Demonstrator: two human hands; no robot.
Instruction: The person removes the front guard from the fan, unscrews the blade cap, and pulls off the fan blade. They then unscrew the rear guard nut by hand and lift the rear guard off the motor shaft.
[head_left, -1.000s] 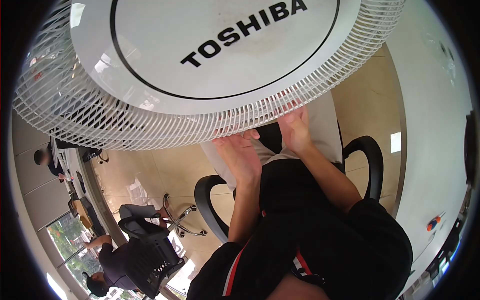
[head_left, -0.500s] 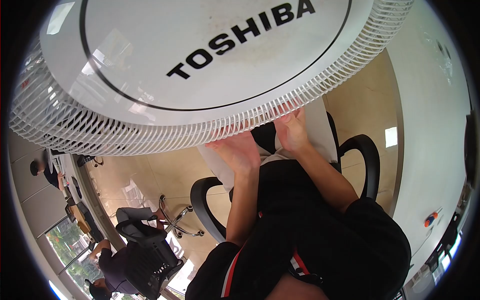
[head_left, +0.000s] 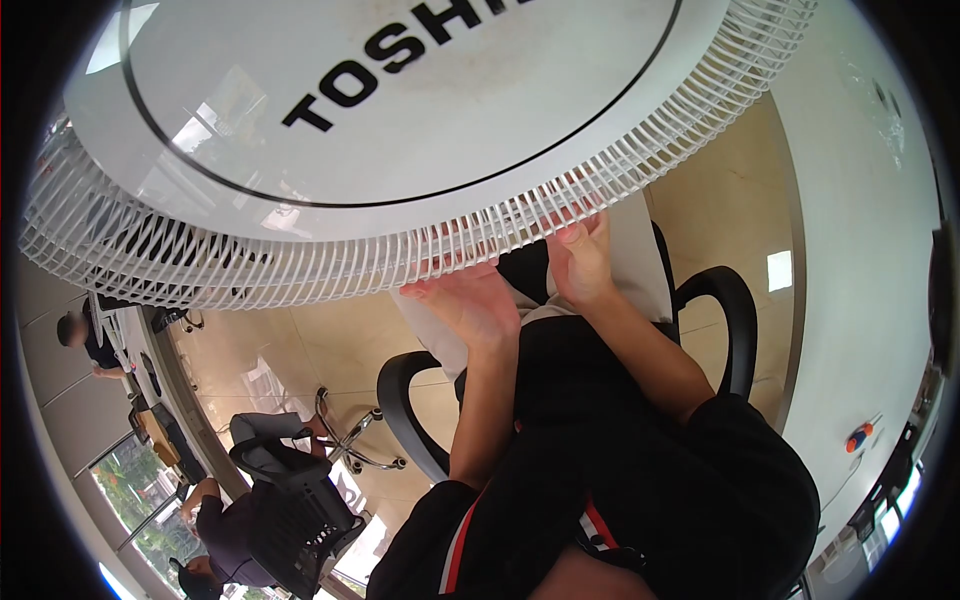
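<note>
A large white fan grille (head_left: 330,275), with a glossy round centre plate (head_left: 420,160) lettered in black "TOSHIBA", fills the upper part of the view. Its near rim of thin wires hangs in front of my lap. My left hand (head_left: 478,305) is at the lower rim, palm turned up, with its fingers partly hidden behind the wires. To its right, my right hand (head_left: 582,260) holds the same rim, thumb showing and the other fingers mostly covered by the wires. What lies behind the plate is hidden.
A white table (head_left: 860,250) runs along the right, bearing an orange-and-blue screwdriver (head_left: 860,437). Black chair armrests (head_left: 410,400) flank me. At lower left a person sits on a black chair (head_left: 300,520); another person (head_left: 95,340) is at a far desk.
The grille and its lettering have shifted left and upward, so the last letters are now cut off by the top edge. Both hands stay at the rim with little movement.
</note>
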